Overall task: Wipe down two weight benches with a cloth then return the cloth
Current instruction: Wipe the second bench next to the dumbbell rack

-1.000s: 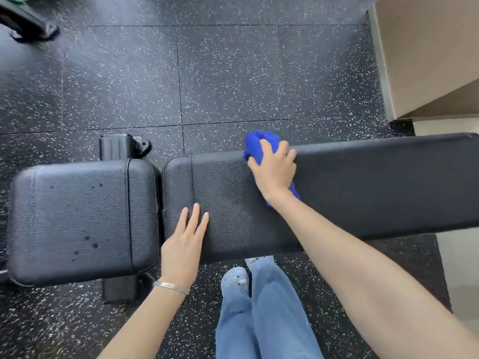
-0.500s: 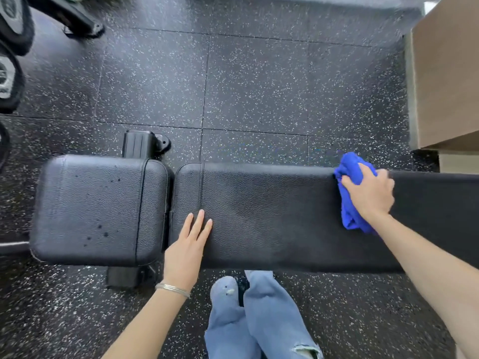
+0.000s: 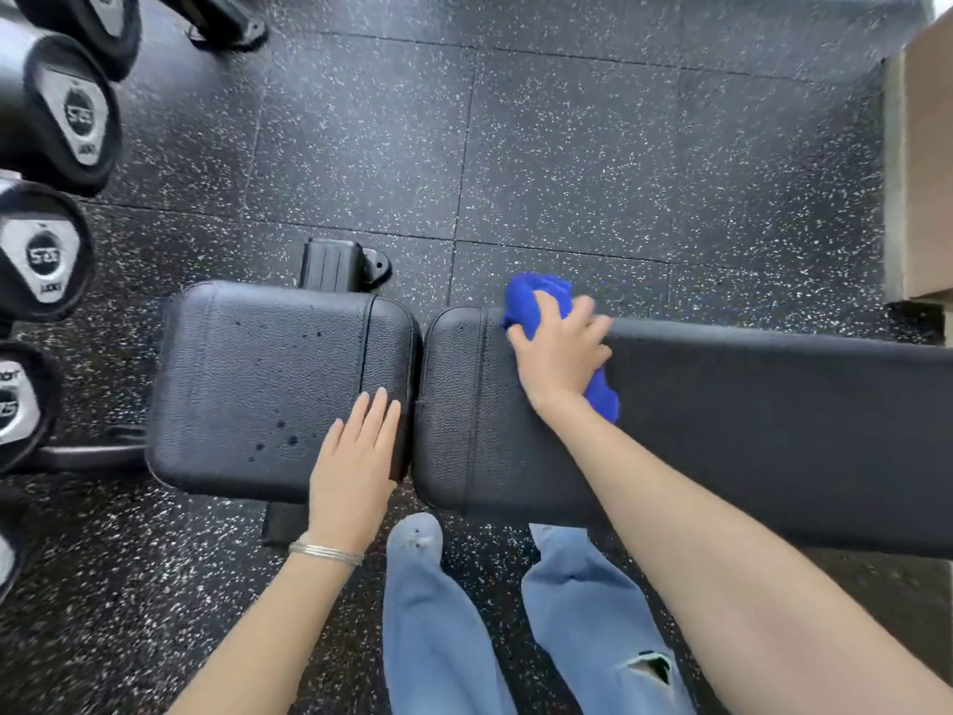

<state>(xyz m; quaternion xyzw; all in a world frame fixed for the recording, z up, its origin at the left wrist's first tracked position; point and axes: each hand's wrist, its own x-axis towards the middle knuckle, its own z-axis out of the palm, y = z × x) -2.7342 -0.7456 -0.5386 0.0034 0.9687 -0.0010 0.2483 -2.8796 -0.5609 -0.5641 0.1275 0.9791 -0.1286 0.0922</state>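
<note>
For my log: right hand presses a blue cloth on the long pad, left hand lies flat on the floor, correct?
No: head view shows the left hand flat on the short seat pad instead. The right hand, blue cloth and long pad are correct.

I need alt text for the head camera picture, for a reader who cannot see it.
From above, a person's right hand holds a blue cloth on the long back pad of a black weight bench, near the seat pad. The left hand rests flat on the seat pad, which shows dark spots. Dumbbell ends line the picture's left edge.
</note>
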